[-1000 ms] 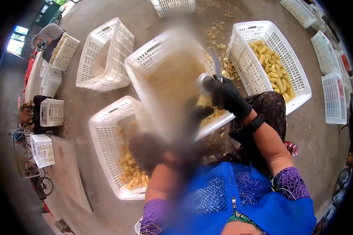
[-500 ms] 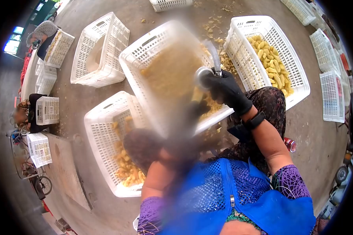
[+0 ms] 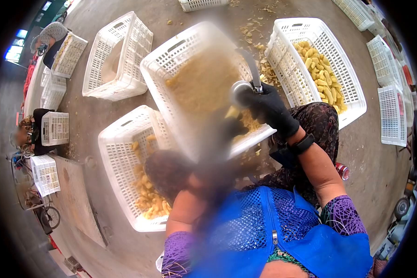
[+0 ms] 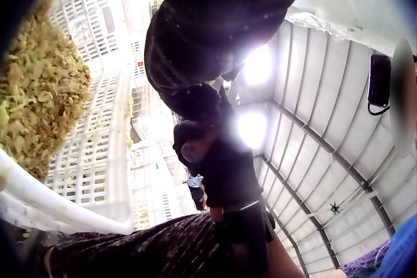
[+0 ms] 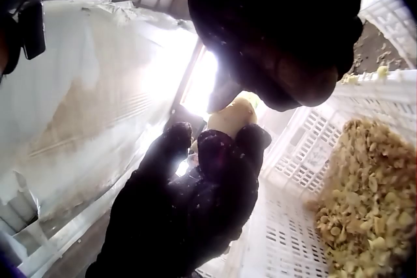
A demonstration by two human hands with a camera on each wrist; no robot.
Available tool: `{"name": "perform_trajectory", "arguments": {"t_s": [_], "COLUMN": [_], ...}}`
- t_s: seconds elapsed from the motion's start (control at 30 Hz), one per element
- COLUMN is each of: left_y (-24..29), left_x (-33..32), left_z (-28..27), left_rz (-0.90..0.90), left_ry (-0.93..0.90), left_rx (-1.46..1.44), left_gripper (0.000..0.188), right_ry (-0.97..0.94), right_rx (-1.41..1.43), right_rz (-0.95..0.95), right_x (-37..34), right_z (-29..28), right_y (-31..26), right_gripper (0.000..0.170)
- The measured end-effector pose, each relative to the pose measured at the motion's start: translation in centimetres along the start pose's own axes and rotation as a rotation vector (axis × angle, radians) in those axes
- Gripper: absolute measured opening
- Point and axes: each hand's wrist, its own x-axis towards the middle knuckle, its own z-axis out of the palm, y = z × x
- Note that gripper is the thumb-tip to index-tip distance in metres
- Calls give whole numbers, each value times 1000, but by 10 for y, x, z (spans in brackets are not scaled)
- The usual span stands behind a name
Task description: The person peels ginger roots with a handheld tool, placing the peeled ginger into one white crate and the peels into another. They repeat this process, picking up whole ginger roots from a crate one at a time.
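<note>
My right hand, in a black glove with a black band at the wrist, grips a curved metal tool with a round silver end. Beside it, my left hand, also dark-gloved, is partly lost in a blurred smear. In the right wrist view, the left hand pinches a pale yellow, smooth, elongated piece, right below the right hand. Both hands are over the near edge of a white slatted crate filled with yellowish shavings.
Another crate at right holds yellow elongated pieces. More yellow pieces lie in a crate at lower left. Shavings litter the floor between crates. A red can is by the right leg. Two people sit at far left.
The crates have shifted slightly up and left in the head view. My right hand and tool have moved a little left, and the tool's curved strip has changed its tilt slightly.
</note>
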Motion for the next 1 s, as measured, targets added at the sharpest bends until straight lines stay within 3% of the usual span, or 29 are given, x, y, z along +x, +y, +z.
{"name": "perform_trajectory", "arguments": {"t_s": [0.03, 0.07, 0.13, 0.27, 0.33, 0.37, 0.43, 0.47, 0.53, 0.57, 0.63, 0.67, 0.7, 0.73, 0.8, 0.83, 0.9, 0.97, 1.0], "left_y": [-6, -11, -13, -8, -2, 3, 19, 15, 12, 11, 35, 30, 20, 13, 2, -4, -13, -14, -5], "left_x": [2, 1, 2, -5, -5, -6, -5, -5, -5, -8, -6, -9, -12, -13, -11, -11, -11, -12, -10], "left_z": [-2, -5, -10, -7, -5, -2, 5, 3, -1, -1, 3, -2, -9, -14, -13, -12, -15, -12, -2], "left_rz": [126, 125, 198, 177, 39, 40, -1, 6, 126, 124, -42, -41, -18, 6, 41, 73, 137, 209, 63], "left_ry": [-46, -45, -118, -87, -81, -87, 71, 74, 68, 67, 29, 30, -25, -76, -79, -90, -128, -162, -25], "left_rx": [151, 151, 418, 187, 102, 102, 291, 294, 451, 450, 441, 440, 304, 167, 137, 108, 234, 364, 214], "left_gripper": [77, 77, 79, 81, 86, 86, 20, 20, 22, 22, 23, 23, 56, 91, 94, 97, 99, 100, 57], "right_ry": [-9, -10, 2, -13, 95, 101, 149, 148, 184, 184, 186, 206, 204, 130, 38, 37, -57, -77, -32], "right_rx": [-40, -40, 31, -34, -226, -225, -349, -348, -526, -526, -369, 160, 158, 39, -308, -309, -108, -242, -371], "right_rz": [-78, -77, -20, -64, -489, -489, -405, -413, -743, -741, -455, -20, -21, -181, -602, -598, -400, -404, -447], "right_x": [1, 1, -2, -6, -2, -4, -8, -5, 0, 3, 8, 4, 2, 3, 6, 3, -8, 0, 5], "right_z": [0, -1, 0, 5, 11, 10, 10, 11, 11, 4, -8, -7, -7, -7, 1, 3, 7, 8, 9], "right_y": [4, 7, 1, -3, 9, 12, 1, 2, 11, 13, 4, -6, -3, 2, 9, 8, 5, 23, 31], "right_gripper": [14, 14, 16, 13, 10, 10, 9, 9, 6, 6, 6, 8, 8, 9, 14, 14, 17, 17, 16]}}
